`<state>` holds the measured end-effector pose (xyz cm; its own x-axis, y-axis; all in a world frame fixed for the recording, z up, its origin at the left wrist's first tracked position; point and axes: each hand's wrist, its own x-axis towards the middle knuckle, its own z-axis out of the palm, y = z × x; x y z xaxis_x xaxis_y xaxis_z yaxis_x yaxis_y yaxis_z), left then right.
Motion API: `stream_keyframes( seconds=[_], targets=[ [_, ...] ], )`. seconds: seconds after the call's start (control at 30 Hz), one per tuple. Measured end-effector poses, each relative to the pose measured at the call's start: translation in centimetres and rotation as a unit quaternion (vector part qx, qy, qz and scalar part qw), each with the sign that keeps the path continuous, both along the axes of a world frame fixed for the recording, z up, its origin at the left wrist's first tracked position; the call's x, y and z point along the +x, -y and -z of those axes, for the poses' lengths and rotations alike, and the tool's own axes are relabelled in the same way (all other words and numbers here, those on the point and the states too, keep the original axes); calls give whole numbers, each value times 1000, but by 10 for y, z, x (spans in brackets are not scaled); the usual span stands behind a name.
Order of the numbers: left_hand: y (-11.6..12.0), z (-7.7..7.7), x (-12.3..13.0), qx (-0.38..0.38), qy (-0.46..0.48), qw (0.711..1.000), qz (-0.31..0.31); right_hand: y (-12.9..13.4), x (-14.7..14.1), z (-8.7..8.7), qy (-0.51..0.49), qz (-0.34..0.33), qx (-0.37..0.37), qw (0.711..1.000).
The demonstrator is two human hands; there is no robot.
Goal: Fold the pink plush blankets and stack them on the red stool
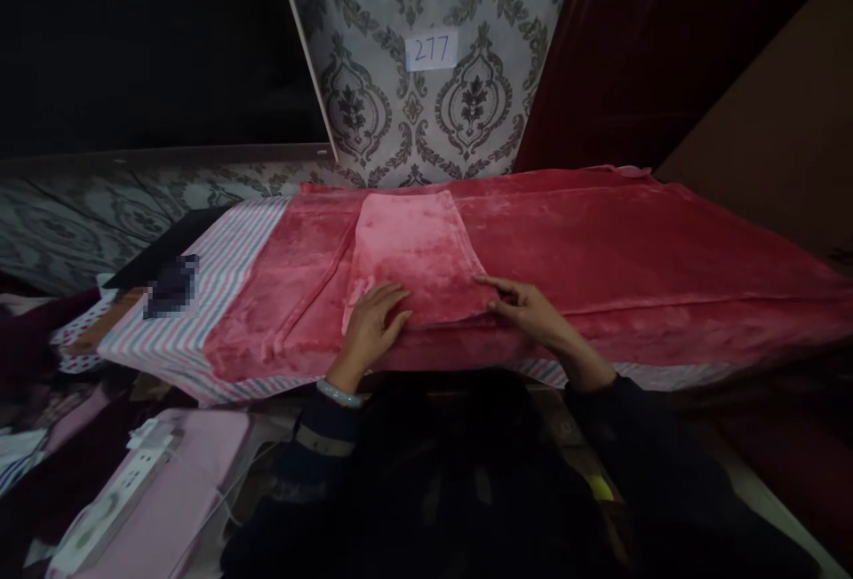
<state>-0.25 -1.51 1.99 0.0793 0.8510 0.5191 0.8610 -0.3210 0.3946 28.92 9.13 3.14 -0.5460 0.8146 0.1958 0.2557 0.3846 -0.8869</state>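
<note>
A red plush garment or cloth lies spread in front of me, with a lighter pink folded panel on top of it. On the panel's near left corner rests my left hand, fingers lying on the fabric and thumb apart. At the near right edge of the panel is my right hand. Its index finger is stretched along the edge, with the thumb below it and a gap between them. Both hands touch the plush. The underside of the fold is hidden.
A striped cloth lies under the plush. A dark blurred item sits on its left part. A white power strip lies on a pink seat at lower left. A large dark screen stands at back left.
</note>
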Motion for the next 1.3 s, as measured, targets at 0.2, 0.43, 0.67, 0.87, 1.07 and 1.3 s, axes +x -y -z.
stream_keyframes(
  seconds=[0.2, 0.43, 0.67, 0.87, 1.07, 1.3],
  targets=[
    [-2, -1, 3, -67, -40, 997, -26, -12, -8, -11, 14, 30, 163, 986],
    [-6, -7, 6, -83, -79, 993, -39, -13, -8, 0, 16, 80, 272, 959],
    [-8, -17, 9, -35, -167, 978, -119, -8, -14, 20, -6, 103, 307, 946],
    [-1, 1, -2, -52, -185, 976, -99, -1, -13, 50, 45, 74, 298, 950],
    [7, 3, -5, -55, -124, 987, -84, -4, -13, 52, 38, 72, 270, 959],
    [-12, -31, 39, -63, -158, 985, -28, -7, -10, 36, 58, 49, 284, 956]
  ],
)
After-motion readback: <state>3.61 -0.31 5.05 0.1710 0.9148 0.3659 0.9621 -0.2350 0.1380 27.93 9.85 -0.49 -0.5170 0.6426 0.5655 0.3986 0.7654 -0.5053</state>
